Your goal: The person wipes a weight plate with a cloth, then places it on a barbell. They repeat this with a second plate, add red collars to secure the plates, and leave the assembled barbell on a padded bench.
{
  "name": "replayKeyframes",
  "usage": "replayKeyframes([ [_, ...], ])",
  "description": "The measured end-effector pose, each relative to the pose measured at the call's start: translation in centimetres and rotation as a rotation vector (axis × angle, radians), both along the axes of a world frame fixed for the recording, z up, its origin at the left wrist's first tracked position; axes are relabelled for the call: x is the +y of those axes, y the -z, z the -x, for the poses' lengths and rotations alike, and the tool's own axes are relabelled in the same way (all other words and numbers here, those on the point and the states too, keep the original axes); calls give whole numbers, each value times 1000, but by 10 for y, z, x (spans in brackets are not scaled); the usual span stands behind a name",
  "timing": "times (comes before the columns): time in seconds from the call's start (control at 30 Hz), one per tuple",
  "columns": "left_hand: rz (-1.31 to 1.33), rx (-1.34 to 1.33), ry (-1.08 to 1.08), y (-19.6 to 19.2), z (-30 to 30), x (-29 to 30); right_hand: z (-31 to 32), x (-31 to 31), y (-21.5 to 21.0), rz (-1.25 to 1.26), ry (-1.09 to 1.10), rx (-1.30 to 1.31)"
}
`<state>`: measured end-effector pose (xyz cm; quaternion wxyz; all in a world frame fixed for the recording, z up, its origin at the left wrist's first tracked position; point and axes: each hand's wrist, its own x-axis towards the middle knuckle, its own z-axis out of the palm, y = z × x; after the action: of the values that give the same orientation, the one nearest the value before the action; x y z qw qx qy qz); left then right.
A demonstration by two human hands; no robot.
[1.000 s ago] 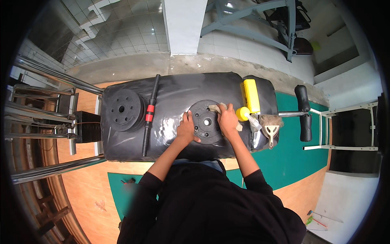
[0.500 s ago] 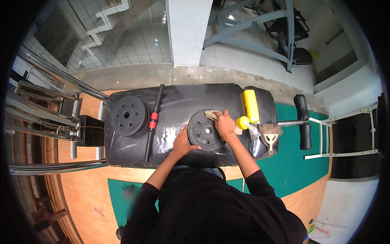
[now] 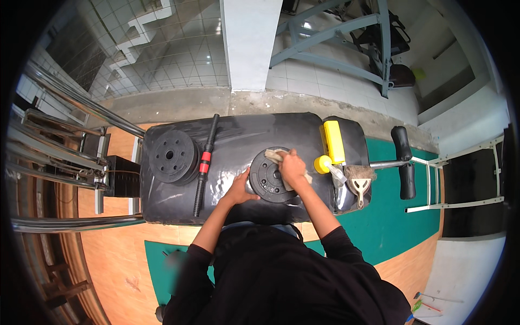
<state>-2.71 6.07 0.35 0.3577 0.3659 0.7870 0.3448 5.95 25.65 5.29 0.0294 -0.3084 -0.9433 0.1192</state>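
Observation:
A black weight plate (image 3: 261, 176) lies flat on the black padded bench (image 3: 244, 130) in front of me. My left hand (image 3: 239, 190) holds its near left rim, thumb and fingers spread along the edge. Bunched under my right hand (image 3: 293, 170) is a beige cloth (image 3: 273, 155), pressed onto the right part of the plate and covering some of its centre hole. Left of these lies a black dumbbell bar (image 3: 205, 162) with a red middle. Beyond it, more black plates (image 3: 172, 156) are stacked at the bench's left end.
On the bench's right end lie a yellow container (image 3: 333, 142), a round yellow-capped item (image 3: 323, 164) and a cream-handled brush (image 3: 360, 185). Metal rails (image 3: 81, 223) run along the left. Padded rollers (image 3: 402, 162) stick out at right, over green matting (image 3: 390, 216). A white pillar (image 3: 250, 43) stands ahead.
My right hand and the cloth have slid a little left across the plate, now over part of its centre hole. My left hand has shifted slightly left, still at the rim.

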Motion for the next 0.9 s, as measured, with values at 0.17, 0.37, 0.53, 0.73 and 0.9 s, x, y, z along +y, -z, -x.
replayKeyframes([
  [0.17,82,-8,78,-6,3,5,9,13,8,-111,128,-55],
  [0.37,80,-4,58,-2,4,1,31,-77,13,-140,-234,-179],
  [0.53,69,55,9,-2,-7,-5,20,-19,18,-184,-194,-55],
  [0.73,60,76,11,19,-6,-1,16,-47,22,-246,-83,-58],
  [0.9,16,75,-19,34,-1,-8,-59,-99,9,-210,-305,-39],
])
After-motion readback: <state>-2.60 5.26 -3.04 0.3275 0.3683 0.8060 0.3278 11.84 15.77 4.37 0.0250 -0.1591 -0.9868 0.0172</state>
